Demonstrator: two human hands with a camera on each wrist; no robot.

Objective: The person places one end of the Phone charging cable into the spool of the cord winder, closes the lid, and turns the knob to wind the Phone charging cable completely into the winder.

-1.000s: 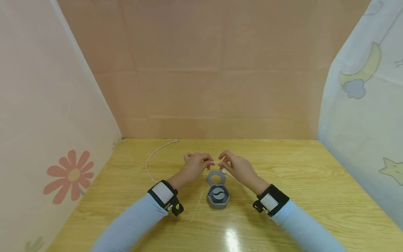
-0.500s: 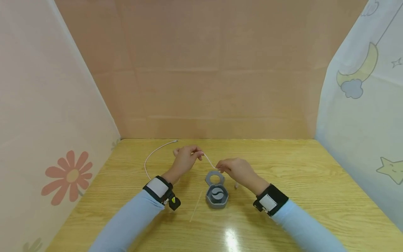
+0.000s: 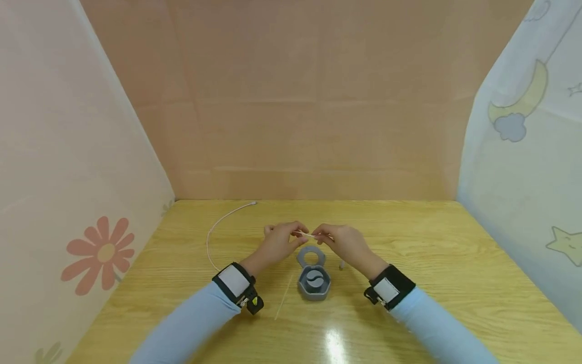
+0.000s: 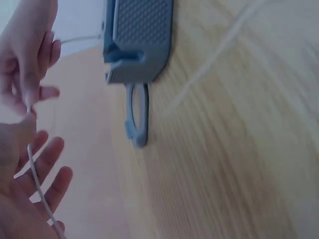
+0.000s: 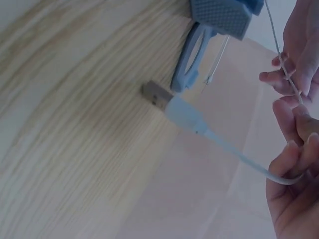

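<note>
1. We had both hands up over the desk (image 3: 409, 242), right above the little grey hexagonal holder (image 3: 313, 282) with its ring-shaped lid (image 3: 311, 256) flipped open toward the back.
2. Our left hand (image 3: 278, 242) pinched the thin white cable (image 3: 213, 227) between thumb and fingertips, with the other fingers loosely fanned out in the left wrist view.
3. Our right hand (image 3: 342, 242) pinched the same cable just beside the left one, so only a short bit of cord ran between the two hands.
4. From the left hand the cable swung out in a big arc to the left and back across the desk, and its far tip lay near the back wall.
5. The other end, a USB plug (image 5: 158, 95), hung below the right hand; the right wrist view had it down by the desk next to the holder's lid, though whether it was touching the wood we honestly couldn't tell.
6. A thin pale stick (image 3: 284, 297) lay on the desk just left of the holder.
</note>
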